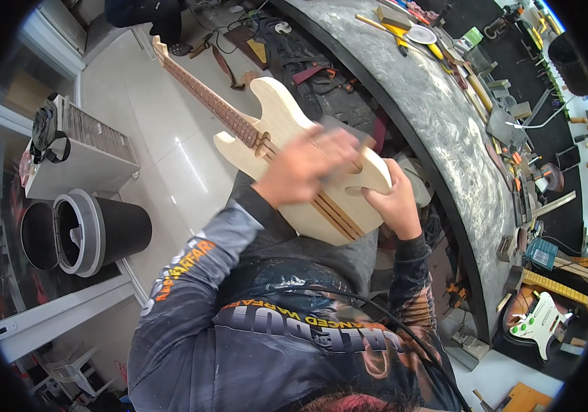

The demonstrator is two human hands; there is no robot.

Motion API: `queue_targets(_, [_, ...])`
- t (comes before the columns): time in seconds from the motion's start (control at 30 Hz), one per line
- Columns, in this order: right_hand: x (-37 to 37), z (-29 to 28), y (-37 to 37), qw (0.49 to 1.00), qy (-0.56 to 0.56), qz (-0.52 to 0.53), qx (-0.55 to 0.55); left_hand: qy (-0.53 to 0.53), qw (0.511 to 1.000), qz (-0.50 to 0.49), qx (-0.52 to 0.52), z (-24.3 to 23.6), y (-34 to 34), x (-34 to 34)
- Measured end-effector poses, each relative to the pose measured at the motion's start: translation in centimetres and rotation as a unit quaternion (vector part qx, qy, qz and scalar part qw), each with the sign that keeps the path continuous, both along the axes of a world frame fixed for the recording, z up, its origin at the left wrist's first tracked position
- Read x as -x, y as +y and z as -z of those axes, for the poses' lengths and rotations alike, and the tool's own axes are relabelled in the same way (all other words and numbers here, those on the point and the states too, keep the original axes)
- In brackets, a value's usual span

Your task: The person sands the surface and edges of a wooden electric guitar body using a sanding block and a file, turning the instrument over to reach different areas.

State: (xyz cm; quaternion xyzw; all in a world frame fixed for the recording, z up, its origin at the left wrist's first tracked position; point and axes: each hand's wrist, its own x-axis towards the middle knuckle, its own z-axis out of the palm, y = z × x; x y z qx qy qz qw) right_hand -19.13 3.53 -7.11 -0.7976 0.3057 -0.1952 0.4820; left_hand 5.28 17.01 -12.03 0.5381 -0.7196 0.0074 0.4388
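An unpainted pale wooden electric guitar [280, 103] lies across my lap, its neck [211, 99] with a brown fretboard pointing to the far left. Dark stripes and routed cavities run along the middle of the body. My left hand [308, 166], blurred by motion, presses flat on the body. Under its fingers is a smeared grey sheet [338, 130] that looks like sandpaper; its exact shape is lost in the blur. With fingers and thumb, my right hand [397, 201] grips the body's right end beside a cutout.
A long curved-looking grey workbench [445, 130] with hand tools runs along the right. Below it lies clutter, with a hammer [227, 69] on the floor. A black bin [122, 226] and a white cabinet [88, 147] stand left. Another guitar [541, 319] rests lower right; a person's legs [156, 20] show far left.
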Motion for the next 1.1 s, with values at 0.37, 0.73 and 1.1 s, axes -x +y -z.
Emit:
queue_targets(0.37, [-0.4, -0.1, 0.4, 1.000, 0.003, -0.006, 0.018, -0.145, 0.973, -0.181, -0.003, 1.3, 1.2, -10.2])
queue_targets(0.73, [-0.8, 0.0, 0.6, 1.000, -0.002, -0.010, 0.012, -0.080, 0.992, -0.094, -0.006, 1.7, 2.4, -9.5])
queue_targets(1.1, [-0.7, -0.5, 1.2, 1.000, 0.002, -0.001, 0.025, -0.079, 0.982, -0.170, 0.037, 2.4, 1.3, -9.6])
